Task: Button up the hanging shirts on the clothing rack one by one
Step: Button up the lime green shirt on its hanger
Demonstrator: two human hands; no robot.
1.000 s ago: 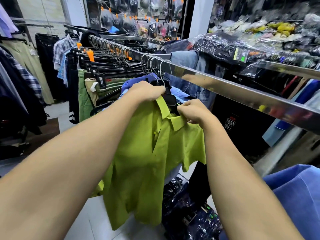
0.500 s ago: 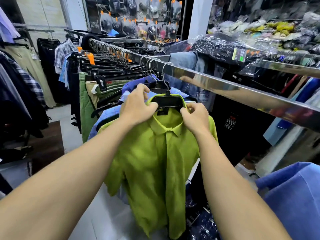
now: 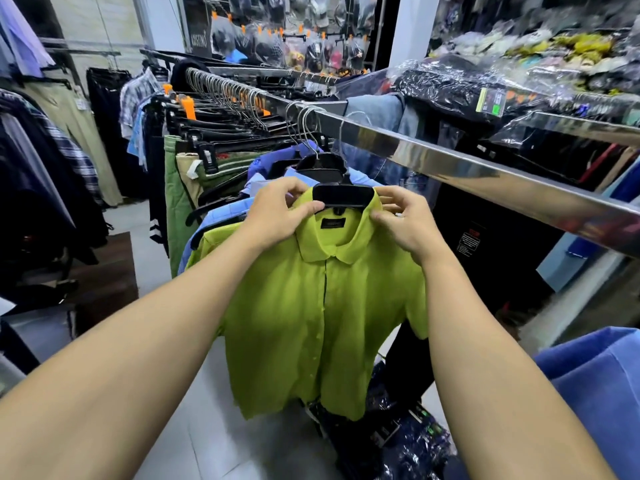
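Both hands, the left hand [image 3: 277, 216] and right hand [image 3: 403, 220], pinch the green shirt [image 3: 322, 323] by its collar at mid-frame, its buttons running straight down below them.

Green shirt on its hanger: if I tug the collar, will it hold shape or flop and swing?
The green shirt hangs in soft folds, so it is probably floppy and light. Its black hanger hooks over the rail, so it likely swings. Left hand and right hand pinching the collar should steady it.

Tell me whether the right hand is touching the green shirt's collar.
Touching. The head view shows the right hand pinching the collar of the green shirt beside the black hanger.
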